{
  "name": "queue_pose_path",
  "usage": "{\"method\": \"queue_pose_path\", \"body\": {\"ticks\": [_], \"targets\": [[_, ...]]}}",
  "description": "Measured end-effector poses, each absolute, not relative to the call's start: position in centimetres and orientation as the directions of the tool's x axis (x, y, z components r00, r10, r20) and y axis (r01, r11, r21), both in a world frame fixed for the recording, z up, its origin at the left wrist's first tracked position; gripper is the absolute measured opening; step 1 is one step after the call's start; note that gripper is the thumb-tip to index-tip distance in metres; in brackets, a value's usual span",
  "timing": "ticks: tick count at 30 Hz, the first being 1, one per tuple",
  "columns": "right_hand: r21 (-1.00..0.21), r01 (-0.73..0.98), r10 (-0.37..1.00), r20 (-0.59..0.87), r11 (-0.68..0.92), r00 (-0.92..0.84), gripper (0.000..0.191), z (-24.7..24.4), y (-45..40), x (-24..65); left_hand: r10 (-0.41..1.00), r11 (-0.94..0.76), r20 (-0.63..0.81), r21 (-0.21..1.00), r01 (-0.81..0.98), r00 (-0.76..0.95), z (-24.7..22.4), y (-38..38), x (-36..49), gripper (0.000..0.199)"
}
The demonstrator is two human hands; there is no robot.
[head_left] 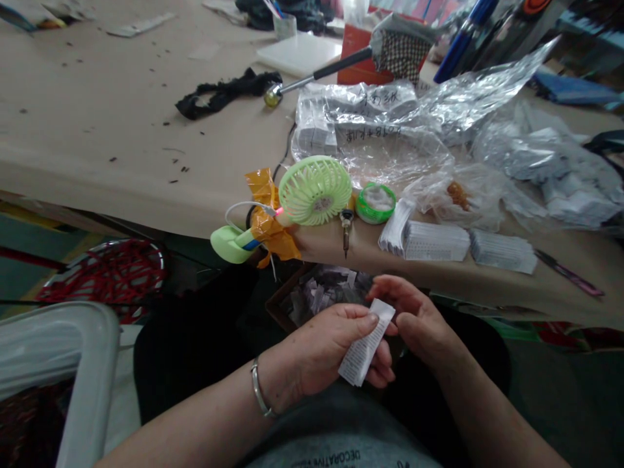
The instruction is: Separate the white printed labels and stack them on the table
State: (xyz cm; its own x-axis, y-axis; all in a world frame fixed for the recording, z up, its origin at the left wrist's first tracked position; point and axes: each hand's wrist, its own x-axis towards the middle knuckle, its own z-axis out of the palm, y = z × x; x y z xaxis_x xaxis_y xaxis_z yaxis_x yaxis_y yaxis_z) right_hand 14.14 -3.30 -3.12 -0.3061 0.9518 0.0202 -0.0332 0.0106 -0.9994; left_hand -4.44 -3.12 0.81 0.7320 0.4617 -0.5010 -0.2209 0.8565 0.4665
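Note:
My left hand [336, 344] is closed around a small stack of white printed fabric labels [365, 348], the thumb pressed on top and the fingers beneath. Beside the upper right end of the stack is my right hand [424, 325], its thumb and forefinger apart with nothing visible between them; its other fingers are partly hidden. A box of loose label scraps [319, 289] sits under the table edge, just beyond my hands. On the table edge lie more stacks of folded labels [436, 240].
A green fan [316, 192] is taped to the table edge [195, 214]. Near it are a pointed tool [346, 231], a green tub of white material [376, 202] and plastic bags [375, 130]. Tweezers [568, 273] lie at right; a white plastic bin [92, 344] stands at left.

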Motion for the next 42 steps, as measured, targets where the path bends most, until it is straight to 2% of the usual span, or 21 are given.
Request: {"method": "queue_pose_path", "body": {"ticks": [2,4,10,13,15,18,21,23,25,28,30,33,35,37,39,42], "targets": [[-0.979,-0.126,0.86,-0.074,-0.158,-0.506,0.054,-3.2,-2.7,13.9,0.448,0.855,-0.486,0.478,-0.201,0.75,0.9,-3.3,-4.4,0.024],[-0.953,-0.174,0.801,-0.1,-0.247,-0.59,0.052,-3.3,-2.3,13.6,0.435,0.853,-0.49,0.492,-0.172,0.756,1.0,-3.4,-4.4,0.028],[-0.828,-0.361,0.784,-0.144,-0.43,-0.603,0.031,-3.5,-2.2,12.6,0.427,0.842,-0.502,0.525,-0.128,0.752,0.9,-3.5,-4.4,0.037],[-0.799,-0.378,0.781,-0.175,-0.469,-0.599,0.022,-3.8,-2.2,12.4,0.439,0.843,-0.508,0.517,-0.145,0.741,0.7,-3.5,-4.3,0.033],[-0.804,-0.363,0.785,-0.194,-0.47,-0.588,0.023,-3.9,-2.2,12.4,0.451,0.845,-0.519,0.51,-0.161,0.726,0.4,-3.4,-4.2,0.03],[-0.897,-0.263,0.854,-0.198,-0.356,-0.481,0.037,-3.6,-2.5,12.5,0.493,0.831,-0.524,0.52,-0.197,0.695,0.2,-3.3,-4.3,0.026],[-0.998,0.068,0.957,-0.036,-0.017,-0.287,0.041,-2.7,-3.0,12.6,0.534,0.812,-0.537,0.542,-0.218,0.653,0.1,-3.1,-4.5,0.024],[-0.924,0.323,0.96,0.129,0.207,-0.247,0.04,-2.0,-3.4,12.6,0.546,0.806,-0.547,0.55,-0.22,0.635,0.1,-3.0,-4.6,0.023],[-0.809,0.476,0.933,0.234,0.343,-0.275,0.037,-1.4,-3.6,12.4,0.557,0.798,-0.547,0.56,-0.222,0.625,0.2,-3.0,-4.6,0.021],[-0.704,0.566,0.901,0.297,0.43,-0.315,0.031,-1.2,-3.7,12.1,0.572,0.787,-0.543,0.573,-0.226,0.614,0.2,-3.0,-4.7,0.02],[-0.695,0.568,0.896,0.307,0.441,-0.32,0.029,-1.4,-3.8,11.9,0.574,0.787,-0.544,0.574,-0.227,0.613,0.2,-3.1,-4.7,0.02],[-0.794,0.495,0.932,0.252,0.353,-0.26,0.031,-1.8,-3.8,11.7,0.587,0.779,-0.542,0.581,-0.236,0.602,0.1,-3.2,-4.9,0.021],[-0.905,0.372,0.973,0.15,0.207,-0.177,0.03,-1.9,-3.8,11.4,0.601,0.769,-0.537,0.591,-0.245,0.591,0.1,-3.2,-5.0,0.022],[-0.978,0.204,0.994,0.013,0.035,-0.106,0.021,-1.9,-3.7,10.9,0.623,0.752,-0.533,0.609,-0.251,0.573,0.1,-3.3,-5.1,0.024],[-0.993,0.065,0.991,-0.103,-0.098,-0.084,0.012,-1.8,-3.4,10.4,0.655,0.725,-0.521,0.639,-0.258,0.547,0.1,-3.3,-5.2,0.024],[-0.981,0.002,0.977,-0.195,-0.196,-0.088,0.014,-1.8,-2.9,9.7,0.697,0.681,-0.506,0.689,-0.247,0.508,0.1,-3.2,-5.3,0.024]]}}
